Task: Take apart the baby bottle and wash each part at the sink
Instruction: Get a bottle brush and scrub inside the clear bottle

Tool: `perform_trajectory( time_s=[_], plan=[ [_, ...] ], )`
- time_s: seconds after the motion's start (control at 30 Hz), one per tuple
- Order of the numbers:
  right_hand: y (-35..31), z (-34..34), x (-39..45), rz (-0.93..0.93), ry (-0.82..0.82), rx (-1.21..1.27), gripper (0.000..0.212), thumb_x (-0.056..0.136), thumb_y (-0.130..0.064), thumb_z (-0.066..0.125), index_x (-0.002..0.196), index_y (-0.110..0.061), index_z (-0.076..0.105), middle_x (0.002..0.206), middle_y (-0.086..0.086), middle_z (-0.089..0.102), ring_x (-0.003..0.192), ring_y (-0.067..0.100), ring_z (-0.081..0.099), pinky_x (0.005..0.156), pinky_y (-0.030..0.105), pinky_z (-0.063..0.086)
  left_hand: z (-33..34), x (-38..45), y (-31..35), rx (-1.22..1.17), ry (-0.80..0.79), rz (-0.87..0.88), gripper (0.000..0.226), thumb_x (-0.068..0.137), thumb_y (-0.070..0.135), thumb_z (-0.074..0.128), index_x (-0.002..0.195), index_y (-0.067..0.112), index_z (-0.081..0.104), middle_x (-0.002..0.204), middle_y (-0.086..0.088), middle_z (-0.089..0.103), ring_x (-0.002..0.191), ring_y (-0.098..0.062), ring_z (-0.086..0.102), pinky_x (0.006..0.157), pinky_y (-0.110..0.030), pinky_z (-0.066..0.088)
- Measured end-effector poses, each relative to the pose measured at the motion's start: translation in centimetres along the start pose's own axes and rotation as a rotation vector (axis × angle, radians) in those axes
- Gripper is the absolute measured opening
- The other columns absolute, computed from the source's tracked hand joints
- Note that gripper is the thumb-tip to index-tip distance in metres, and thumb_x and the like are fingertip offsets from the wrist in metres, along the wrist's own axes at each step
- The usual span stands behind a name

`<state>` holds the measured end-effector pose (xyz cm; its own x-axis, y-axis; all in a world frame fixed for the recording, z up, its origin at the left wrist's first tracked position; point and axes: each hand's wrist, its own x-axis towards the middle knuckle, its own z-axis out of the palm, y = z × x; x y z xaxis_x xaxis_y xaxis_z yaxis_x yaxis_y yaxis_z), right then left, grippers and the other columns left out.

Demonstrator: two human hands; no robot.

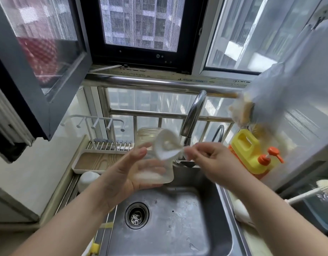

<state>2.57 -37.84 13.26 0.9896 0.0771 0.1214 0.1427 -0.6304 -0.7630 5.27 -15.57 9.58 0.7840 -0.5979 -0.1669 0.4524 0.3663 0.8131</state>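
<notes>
Head view: above the sink (205, 209), left hand (122, 174) grips the bottle (155, 172); right hand (211, 159) fingers pinch the white collar (166, 145). Wet plastic could slip into the basin.

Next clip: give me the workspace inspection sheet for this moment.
Surface: steel sink, basin wet, drain strainer in place.
Job's things: clear bottle body with milky residue; white collar part off the bottle.
Clutter: yellow pump jug, drying rack, bottle brush, white cap.
Grippers: left hand holds the bottle body; right hand pinches the collar part.
Cables: nothing seen.
Surroundings: faucet with no water visible, open window behind.
</notes>
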Motion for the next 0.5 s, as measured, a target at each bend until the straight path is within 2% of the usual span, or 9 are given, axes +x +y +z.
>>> perform_trajectory(
  time_s=[0.07, 0.1, 0.2, 0.33, 0.43, 0.5],
  plan=[
    [-0.4, 0.7, -0.9, 0.002, -0.151, -0.011, 0.036, 0.071, -0.061, 0.051, 0.063, -0.029, 0.066, 0.044, -0.016, 0.045, 0.046, 0.001, 0.037, 0.048, 0.011, 0.031, -0.3, 0.0, 0.2, -0.028, 0.003, 0.01, 0.099, 0.04, 0.042, 0.092, 0.128, 0.016, 0.054, 0.118, -0.02, 0.064, 0.106, -0.037, 0.063, 0.073, -0.045, 0.057],
    [0.0, 0.5, -1.3, 0.017, -0.165, -0.044, 0.039, 0.071, -0.061, 0.051, 0.067, -0.026, 0.067, 0.045, -0.015, 0.045, 0.046, 0.001, 0.037, 0.049, 0.012, 0.031, -0.5, -0.2, 0.3, -0.035, 0.015, 0.002, 0.102, 0.039, 0.042, 0.092, 0.129, 0.017, 0.051, 0.119, -0.02, 0.064, 0.107, -0.038, 0.062, 0.074, -0.047, 0.056],
    [2.0, -0.5, -1.2, 0.104, -0.021, -0.083, 0.048, 0.068, -0.066, 0.048, 0.068, -0.023, 0.07, 0.045, -0.012, 0.042, 0.048, 0.001, 0.039, 0.053, 0.019, 0.03, -0.7, -0.2, 0.1, -0.079, -0.007, -0.02, 0.093, 0.04, 0.042, 0.091, 0.119, 0.013, 0.052, 0.12, -0.025, 0.061, 0.108, -0.042, 0.061, 0.073, -0.048, 0.057],
    [1.5, 0.4, -0.6, 0.081, -0.014, -0.018, 0.051, 0.071, -0.067, 0.047, 0.068, -0.022, 0.07, 0.045, -0.01, 0.037, 0.047, 0.003, 0.035, 0.052, 0.023, 0.027, -0.4, 0.5, 0.0, -0.152, -0.018, -0.004, 0.077, 0.041, 0.041, 0.092, 0.103, 0.013, 0.057, 0.129, -0.02, 0.057, 0.113, -0.044, 0.057, 0.074, -0.048, 0.056],
    [1.4, 0.1, -0.8, 0.087, -0.014, -0.01, 0.048, 0.072, -0.065, 0.047, 0.067, -0.022, 0.069, 0.041, -0.012, 0.036, 0.044, 0.004, 0.033, 0.048, 0.019, 0.024, -0.9, 0.4, 0.3, -0.049, 0.095, -0.008, 0.085, 0.036, 0.046, 0.092, 0.108, 0.01, 0.066, 0.115, -0.015, 0.066, 0.104, -0.033, 0.064, 0.072, -0.044, 0.057],
    [1.4, -0.1, -0.9, 0.105, -0.004, -0.002, 0.048, 0.073, -0.064, 0.047, 0.067, -0.022, 0.07, 0.041, -0.012, 0.036, 0.043, 0.004, 0.033, 0.047, 0.018, 0.023, -1.1, 0.2, 0.3, 0.051, 0.129, -0.025, 0.085, 0.044, 0.046, 0.089, 0.118, 0.014, 0.063, 0.116, -0.016, 0.066, 0.104, -0.029, 0.065, 0.073, -0.042, 0.058]
  ],
)
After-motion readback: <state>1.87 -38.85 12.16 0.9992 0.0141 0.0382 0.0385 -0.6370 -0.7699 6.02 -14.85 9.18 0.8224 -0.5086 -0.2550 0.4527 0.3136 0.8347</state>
